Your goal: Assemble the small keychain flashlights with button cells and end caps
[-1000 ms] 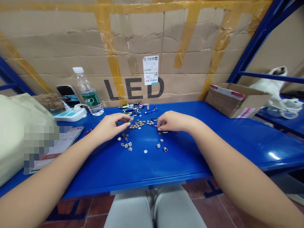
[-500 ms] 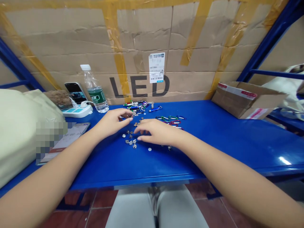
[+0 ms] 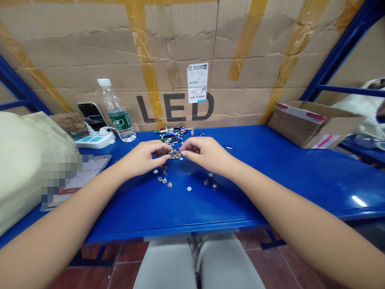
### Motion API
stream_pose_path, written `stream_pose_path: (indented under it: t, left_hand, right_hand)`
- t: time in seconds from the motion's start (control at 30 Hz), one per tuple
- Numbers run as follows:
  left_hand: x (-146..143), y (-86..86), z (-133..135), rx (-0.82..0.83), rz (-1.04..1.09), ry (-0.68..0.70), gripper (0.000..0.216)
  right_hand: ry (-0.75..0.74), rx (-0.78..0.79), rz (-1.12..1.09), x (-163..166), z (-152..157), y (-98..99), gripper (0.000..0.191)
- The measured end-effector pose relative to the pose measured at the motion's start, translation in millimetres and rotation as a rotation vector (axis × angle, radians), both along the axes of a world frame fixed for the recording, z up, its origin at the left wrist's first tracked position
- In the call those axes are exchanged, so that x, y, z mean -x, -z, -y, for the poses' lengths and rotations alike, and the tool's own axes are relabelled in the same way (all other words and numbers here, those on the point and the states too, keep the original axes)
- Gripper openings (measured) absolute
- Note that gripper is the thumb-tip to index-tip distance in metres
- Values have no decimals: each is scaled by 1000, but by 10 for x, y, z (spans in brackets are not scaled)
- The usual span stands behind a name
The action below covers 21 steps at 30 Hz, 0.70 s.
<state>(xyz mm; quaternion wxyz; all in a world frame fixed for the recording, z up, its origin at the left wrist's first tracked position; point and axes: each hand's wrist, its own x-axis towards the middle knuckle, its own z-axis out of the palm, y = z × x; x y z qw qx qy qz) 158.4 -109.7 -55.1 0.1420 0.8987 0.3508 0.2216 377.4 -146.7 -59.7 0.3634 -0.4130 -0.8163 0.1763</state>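
Above small round metal pieces [image 3: 175, 157], which look like button cells, my two hands face each other. My left hand [image 3: 147, 158] is closed in a pinch, with a small shiny piece at its fingertips too small to name. Close by on the right, my right hand [image 3: 204, 152] also has thumb and fingers drawn together; what they hold, if anything, I cannot make out. Several small silver caps [image 3: 164, 180] lie nearer me on the left, and a few silver parts [image 3: 215, 186] to the right. A pale disc [image 3: 189, 188] lies between them.
Behind my hands is a pile of small coloured flashlights [image 3: 173, 134] with clips. A water bottle [image 3: 120, 124], power strip [image 3: 95, 140] and phone [image 3: 90, 172] stand or lie left, beside a pale bag [image 3: 33, 160]. An open carton [image 3: 297, 124] sits right on the blue table [image 3: 270, 172].
My right hand has moved away from me, from over the silver caps to beside my left fingertips. It now covers most of the coloured carabiners. My left hand has shifted only slightly.
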Motion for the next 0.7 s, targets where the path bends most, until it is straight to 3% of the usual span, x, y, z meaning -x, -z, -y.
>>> stream_pose_path:
  t: [0.1, 0.2, 0.33, 0.53, 0.7]
  left_hand:
    - [-41, -9, 68, 63, 9, 50, 31]
    - [-77, -2, 109, 94, 41, 69, 30]
    - [-84, 29, 97, 112, 47, 73, 32]
    - [-102, 60, 92, -50, 45, 101, 33]
    - [-160, 107, 154, -208, 52, 96, 30]
  right_hand:
    - [27, 106, -157, -46, -16, -4, 13]
    - [-17, 174, -173, -37, -16, 16, 14]
    - [4, 30, 7, -55, -12, 13, 10]
    - [-68, -117, 367, -120, 27, -28, 14]
    - [-87, -108, 330, -103, 55, -14, 15]
